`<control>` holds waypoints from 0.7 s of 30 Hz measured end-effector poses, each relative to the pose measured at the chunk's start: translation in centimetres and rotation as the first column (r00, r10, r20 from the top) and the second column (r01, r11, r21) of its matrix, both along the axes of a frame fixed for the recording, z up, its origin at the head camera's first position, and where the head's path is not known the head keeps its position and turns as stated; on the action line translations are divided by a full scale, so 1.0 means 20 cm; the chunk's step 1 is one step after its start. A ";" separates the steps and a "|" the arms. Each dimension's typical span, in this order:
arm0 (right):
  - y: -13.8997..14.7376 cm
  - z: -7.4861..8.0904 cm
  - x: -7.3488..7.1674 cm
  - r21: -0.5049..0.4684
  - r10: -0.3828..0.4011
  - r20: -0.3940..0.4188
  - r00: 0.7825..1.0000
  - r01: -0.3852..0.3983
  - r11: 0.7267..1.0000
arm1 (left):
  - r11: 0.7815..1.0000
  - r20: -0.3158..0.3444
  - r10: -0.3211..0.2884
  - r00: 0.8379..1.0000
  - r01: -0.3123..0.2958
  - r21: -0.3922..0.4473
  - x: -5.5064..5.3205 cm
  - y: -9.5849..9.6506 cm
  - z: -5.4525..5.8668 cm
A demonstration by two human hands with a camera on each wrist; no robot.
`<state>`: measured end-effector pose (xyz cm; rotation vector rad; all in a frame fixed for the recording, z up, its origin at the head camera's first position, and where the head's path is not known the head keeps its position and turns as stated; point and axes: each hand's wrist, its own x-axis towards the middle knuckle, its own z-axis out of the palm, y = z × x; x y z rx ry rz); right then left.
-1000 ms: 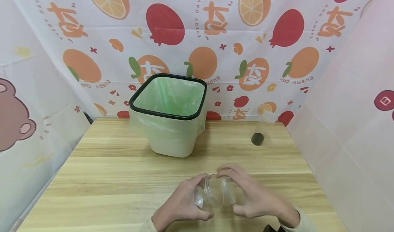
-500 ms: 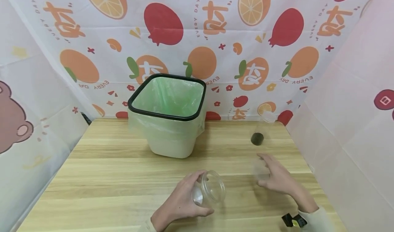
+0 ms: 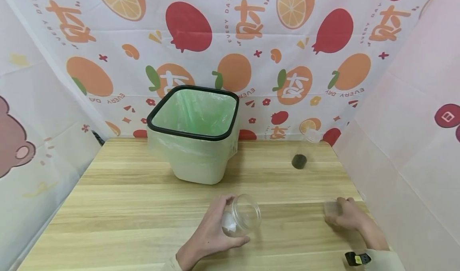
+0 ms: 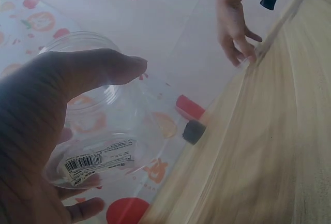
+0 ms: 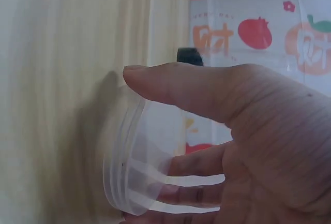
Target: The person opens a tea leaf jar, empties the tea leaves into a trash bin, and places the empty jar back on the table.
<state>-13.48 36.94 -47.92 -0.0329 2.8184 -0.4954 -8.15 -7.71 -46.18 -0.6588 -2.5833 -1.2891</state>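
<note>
Lower centre of the frame: your left hand [image 3: 210, 232] holds the clear jar [image 3: 247, 214], its fingers curved about the body and parted to the jar's width; the jar tilts, mouth toward the upper right. Lower right: your right hand [image 3: 349, 216] pinches the clear lid [image 5: 126, 167] between thumb and fingers, low over the desk [image 3: 136, 211]; you cannot tell whether the lid touches it. One second ago your two hands met at the jar's mouth; the lid has since been carried to the right, so the uncapping appears complete. Middle left: the bin [image 3: 197, 165] with its green liner [image 3: 194, 111]. Beyond, at right: a clear container [image 3: 304, 150], dark at its base. Upper frame: the fruit-patterned cloth [image 3: 266, 39].
</note>
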 end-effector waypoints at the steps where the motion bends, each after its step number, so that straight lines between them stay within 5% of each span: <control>1: 0.01 -0.01 0.01 0.006 -0.010 0.018 1.000 0.010 1.000 | 1.000 -0.015 0.012 1.000 -0.012 -0.011 0.00 0.00 0.00; 5: 0.04 -0.02 0.02 0.047 -0.032 0.049 0.998 0.030 0.998 | 0.999 -0.072 0.047 0.996 -0.048 -0.016 -0.02 0.01 0.00; 14: 0.04 -0.01 0.03 0.068 -0.052 0.083 0.995 0.047 0.997 | 0.996 -0.076 0.085 0.994 -0.084 0.013 -0.04 0.02 0.02; 21: 0.04 0.02 0.04 0.045 -0.039 0.020 0.999 0.038 0.998 | 0.999 -0.129 0.053 0.990 -0.052 0.015 -0.07 0.05 0.01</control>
